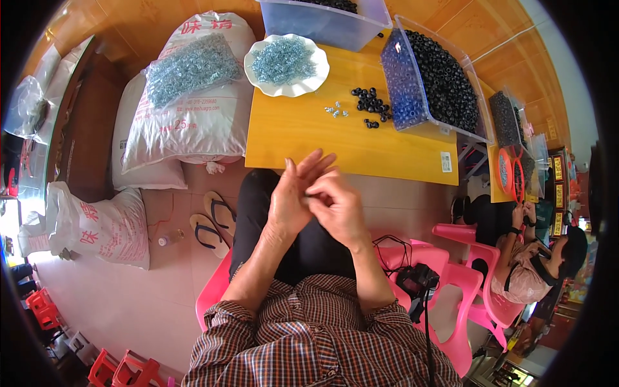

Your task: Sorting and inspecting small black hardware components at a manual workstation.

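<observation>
Both of my hands meet above my lap, just off the table's front edge. My left hand [292, 201] is turned palm inward with its fingers stretched out. Against that palm, my right hand [340, 208] pinches with thumb and forefinger. Something small and dark seems to sit at the pinch, too little of it showing to name. Beyond the hands, on the yellow table [290, 138], lie a few small clear pieces [336, 110] and a loose group of round black pieces [371, 103]. A white scalloped plate [256, 82] heaped with pale blue clear pieces [282, 60] stands farther back.
A clear bin [445, 122] of black pieces stands at the table's right, another bin [322, 24] at the back. Large white sacks [193, 132] sit left, a bag of clear pieces [193, 68] on one. Flip-flops [209, 235] lie below. A person [525, 258] sits far right.
</observation>
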Tool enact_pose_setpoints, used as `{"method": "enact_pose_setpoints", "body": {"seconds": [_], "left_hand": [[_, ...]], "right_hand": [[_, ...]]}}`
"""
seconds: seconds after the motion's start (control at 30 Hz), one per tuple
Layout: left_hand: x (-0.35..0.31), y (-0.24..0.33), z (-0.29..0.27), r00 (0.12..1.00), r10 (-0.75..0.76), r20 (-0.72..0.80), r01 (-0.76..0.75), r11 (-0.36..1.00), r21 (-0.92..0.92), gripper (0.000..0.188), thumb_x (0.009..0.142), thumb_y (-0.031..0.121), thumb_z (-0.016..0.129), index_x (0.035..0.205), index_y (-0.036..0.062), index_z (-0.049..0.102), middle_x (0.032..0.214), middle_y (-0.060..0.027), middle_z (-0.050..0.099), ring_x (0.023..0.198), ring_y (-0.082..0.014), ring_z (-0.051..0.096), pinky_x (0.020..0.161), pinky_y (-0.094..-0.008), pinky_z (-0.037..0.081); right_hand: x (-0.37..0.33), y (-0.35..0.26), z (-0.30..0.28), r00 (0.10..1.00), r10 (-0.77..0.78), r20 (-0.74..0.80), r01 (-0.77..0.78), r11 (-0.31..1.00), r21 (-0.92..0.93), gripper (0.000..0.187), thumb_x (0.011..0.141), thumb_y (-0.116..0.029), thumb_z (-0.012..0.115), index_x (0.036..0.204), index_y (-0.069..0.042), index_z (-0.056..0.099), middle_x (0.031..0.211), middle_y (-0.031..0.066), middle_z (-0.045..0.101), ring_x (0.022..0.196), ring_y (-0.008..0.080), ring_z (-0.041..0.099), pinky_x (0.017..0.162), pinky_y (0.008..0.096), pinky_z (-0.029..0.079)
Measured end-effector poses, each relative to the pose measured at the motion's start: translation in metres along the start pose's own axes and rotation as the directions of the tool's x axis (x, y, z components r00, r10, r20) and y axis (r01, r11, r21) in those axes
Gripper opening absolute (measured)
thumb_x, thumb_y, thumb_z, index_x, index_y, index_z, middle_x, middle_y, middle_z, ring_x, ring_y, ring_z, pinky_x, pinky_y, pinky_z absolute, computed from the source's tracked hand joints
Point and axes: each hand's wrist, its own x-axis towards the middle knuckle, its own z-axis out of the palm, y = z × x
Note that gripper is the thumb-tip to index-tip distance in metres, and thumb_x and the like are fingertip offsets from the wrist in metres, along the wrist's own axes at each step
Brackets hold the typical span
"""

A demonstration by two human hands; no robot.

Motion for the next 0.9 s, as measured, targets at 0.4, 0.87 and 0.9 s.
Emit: {"method": "enact_pose_setpoints", "body": {"seconds": [0.4, 0.87, 0.9], "left_hand": [[-0.004, -0.001, -0.002, 1.000, -0.003, -0.013, 0.001, 0.984, -0.181, 0.072, 0.097, 0.058, 0.033, 0.136, -0.0017, 0.044, 0.139, -0.0222, 0.045, 0.126, -0.0335, 0.046, 0.108, -0.0453, 0.034], [-0.034, 0.004, 0.000, 0.947, 0.317, 0.050, -0.284, 0.756, 0.589, 0.013, 0.091, -0.002, 0.058, 0.103, -0.0048, 0.062, 0.098, -0.0064, 0.062, 0.087, -0.0126, 0.063, 0.080, -0.0259, 0.052], [-0.034, 0.004, -0.001, 0.946, 0.320, 0.049, -0.286, 0.757, 0.587, 0.013, 0.091, -0.002, 0.058, 0.103, -0.0048, 0.062, 0.098, -0.0064, 0.062, 0.087, -0.0126, 0.063, 0.080, -0.0259, 0.052]], "right_hand": [[-0.004, -0.006, -0.006, 0.970, 0.241, -0.027, -0.223, 0.930, 0.291, 0.012, 0.080, 0.005, 0.070, 0.090, -0.001, 0.066, 0.083, 0.0023, 0.065, 0.069, 0.0102, 0.059, 0.062, 0.0232, 0.050], [-0.010, 0.002, -0.016, 0.898, 0.436, 0.058, -0.367, 0.669, 0.646, 0.015, 0.083, 0.001, 0.070, 0.097, 0.003, 0.064, 0.084, 0.0074, 0.068, 0.073, 0.0136, 0.065, 0.058, 0.0222, 0.051], [-0.010, 0.002, -0.016, 0.898, 0.436, 0.060, -0.369, 0.673, 0.642, 0.015, 0.083, 0.001, 0.070, 0.097, 0.002, 0.064, 0.084, 0.0074, 0.068, 0.072, 0.0137, 0.065, 0.058, 0.0223, 0.051]]}}
